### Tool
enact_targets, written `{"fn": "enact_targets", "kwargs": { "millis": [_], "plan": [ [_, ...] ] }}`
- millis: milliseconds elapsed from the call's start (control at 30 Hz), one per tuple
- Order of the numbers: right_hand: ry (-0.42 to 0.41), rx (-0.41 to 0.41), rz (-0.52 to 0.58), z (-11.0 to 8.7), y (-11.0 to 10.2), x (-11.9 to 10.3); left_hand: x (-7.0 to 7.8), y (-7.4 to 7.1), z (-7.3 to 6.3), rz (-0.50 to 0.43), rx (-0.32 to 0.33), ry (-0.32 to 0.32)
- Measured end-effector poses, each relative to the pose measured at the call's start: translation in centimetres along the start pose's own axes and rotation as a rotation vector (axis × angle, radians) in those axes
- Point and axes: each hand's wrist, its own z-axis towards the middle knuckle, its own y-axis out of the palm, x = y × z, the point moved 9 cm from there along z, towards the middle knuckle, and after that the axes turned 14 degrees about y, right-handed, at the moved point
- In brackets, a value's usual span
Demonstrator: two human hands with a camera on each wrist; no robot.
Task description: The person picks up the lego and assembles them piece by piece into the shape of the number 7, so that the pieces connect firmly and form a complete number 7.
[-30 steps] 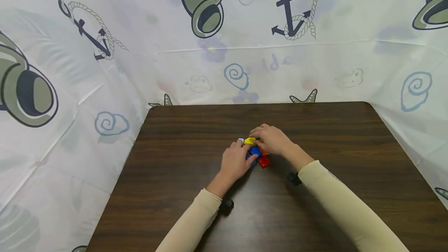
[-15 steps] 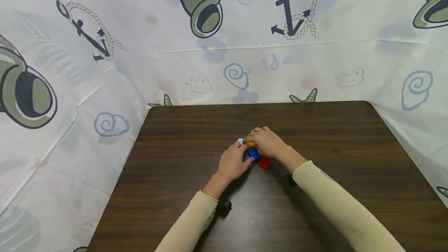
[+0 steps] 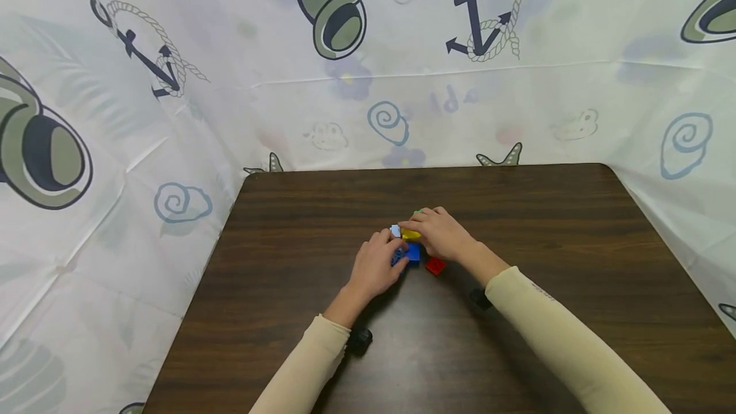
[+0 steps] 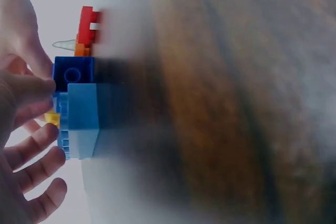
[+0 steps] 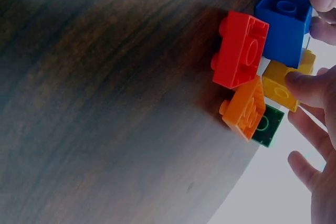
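Note:
My left hand point(image 3: 374, 265) grips a light blue toy building brick point(image 4: 83, 106), its thumb at the joint with a dark blue brick point(image 5: 285, 27) and its fingers along the top studs. The two blue bricks stand side by side on the table. My right hand point(image 3: 443, 233) pinches a yellow brick point(image 5: 281, 85) just behind the dark blue one, thumb pressed on its near side. A red brick point(image 3: 435, 266) lies on its side in front of the right hand. Beside it are an orange brick point(image 5: 245, 109) and a dark green brick point(image 5: 269, 125), mostly covered by that hand from above.
A white or pale blue brick point(image 3: 395, 230) stands behind the left fingertips. The brown wood-grain table point(image 3: 276, 312) ends at a far edge against a printed white cloth point(image 3: 322, 107). Black wrist cameras point(image 3: 360, 342) hang under both sleeves.
My left hand has shifted a little left with the blue bricks, opening a gap to the red brick. The right hand has come lower and further left, onto the yellow brick, covering the orange one.

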Motion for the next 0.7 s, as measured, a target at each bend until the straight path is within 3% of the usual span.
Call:
{"fn": "enact_targets", "kwargs": {
  "millis": [100,367,500,700],
  "plan": [
    [-0.003,0.004,0.012,-0.1,-0.1,0.0,0.2,0.2,0.1,0.021,-0.013,-0.002],
    [0.034,0.044,0.013,-0.2,-0.4,0.5,-0.2,1.0,0.5,0.108,-0.086,-0.082],
    [0.066,0.051,0.050,-0.4,-0.4,0.9,-0.1,0.8,0.5,0.108,-0.061,-0.071],
    [0.096,0.050,0.168,-0.6,-0.6,1.4,0.4,0.2,0.6,0.060,0.042,-0.012]
  ]
}}
